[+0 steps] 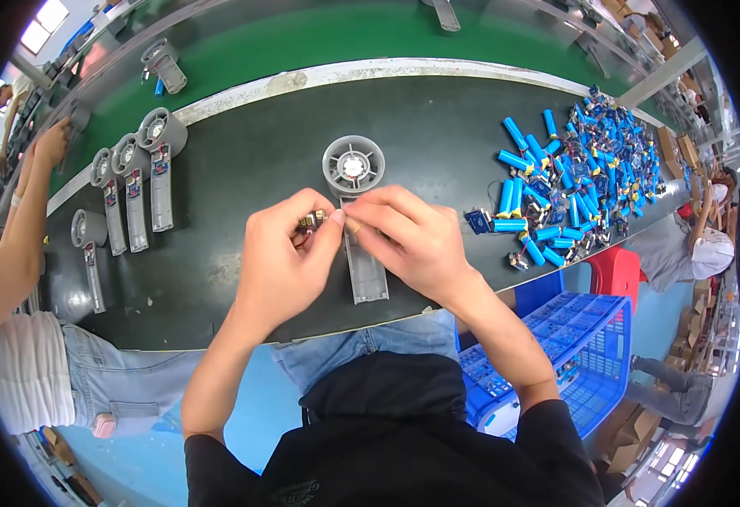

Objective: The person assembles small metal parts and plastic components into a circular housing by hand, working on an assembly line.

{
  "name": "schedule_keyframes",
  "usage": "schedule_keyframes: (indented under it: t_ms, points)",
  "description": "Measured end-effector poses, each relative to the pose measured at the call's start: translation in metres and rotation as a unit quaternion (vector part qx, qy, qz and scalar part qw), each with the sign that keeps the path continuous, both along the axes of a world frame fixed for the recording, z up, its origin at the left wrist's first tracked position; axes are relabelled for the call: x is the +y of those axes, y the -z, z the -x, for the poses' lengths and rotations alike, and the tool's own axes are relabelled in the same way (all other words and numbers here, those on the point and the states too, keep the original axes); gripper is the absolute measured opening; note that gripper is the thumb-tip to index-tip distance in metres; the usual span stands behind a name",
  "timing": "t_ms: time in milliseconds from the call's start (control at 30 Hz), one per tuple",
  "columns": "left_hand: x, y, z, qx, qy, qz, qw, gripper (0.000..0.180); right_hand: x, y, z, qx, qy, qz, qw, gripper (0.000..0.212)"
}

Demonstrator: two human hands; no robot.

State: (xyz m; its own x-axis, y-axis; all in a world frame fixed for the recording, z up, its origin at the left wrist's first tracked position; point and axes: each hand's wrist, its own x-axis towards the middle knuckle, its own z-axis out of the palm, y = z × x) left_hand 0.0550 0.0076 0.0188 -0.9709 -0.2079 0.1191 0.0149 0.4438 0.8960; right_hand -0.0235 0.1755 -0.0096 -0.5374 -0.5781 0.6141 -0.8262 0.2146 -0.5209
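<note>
In front of me on the dark bench lies a grey fan housing (368, 275), its round fan end pointing away and its long open handle toward me. Over the handle, just below the fan, my two hands meet. My left hand (290, 249) is closed on a small circuit board (311, 221) with wires, partly hidden by the fingers. The fingertips of my right hand (412, 241) are pinched together beside the left thumb; what they hold, if anything, is too small and covered to make out.
Blue cylindrical batteries with circuit boards (585, 169) are heaped at the right. Several grey fan housings (159, 173) with boards stand at the left, near another person's arm (15, 228). A green conveyor belt (302, 51) runs beyond the bench. Blue crates (590, 372) sit below right, beside a red stool (615, 275).
</note>
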Motion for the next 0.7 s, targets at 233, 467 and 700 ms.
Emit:
schedule_keyframes:
  t_ms: [233, 467, 700]
  points:
    - [-0.009, -0.009, 0.001, -0.081, 0.056, -0.170, 0.980, 0.020, -0.006, 0.002, -0.002, -0.058, 0.038, 0.040, 0.997, 0.013]
    - [0.002, 0.022, -0.009, 0.110, 0.015, 0.006, 0.994, 0.034, 0.001, -0.003, -0.012, -0.306, 0.054, 0.087, 0.947, 0.010]
    - [0.009, 0.026, -0.005, 0.188, 0.011, 0.086, 0.978, 0.040, 0.006, -0.003, -0.009, -0.516, -0.012, 0.133, 0.846, 0.014]
